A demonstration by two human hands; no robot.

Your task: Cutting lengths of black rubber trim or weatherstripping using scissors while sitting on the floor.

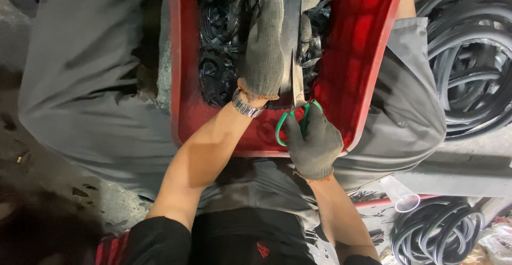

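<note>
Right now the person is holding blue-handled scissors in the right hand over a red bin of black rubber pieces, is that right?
Not quite: the scissors have green handles, not blue. The head view shows the gloved right hand gripping them over the red bin of black rubber pieces, while the gloved left hand holds a dark strip at the blades.

Dim workshop floor, cluttered at the edges

Grimy grey concrete floor [37,169] at nine o'clock; coiled black rubber rings [469,62] heaped at two o'clock, another pile [437,233] at five, a clear plastic cup [401,194] just beside it.
</note>
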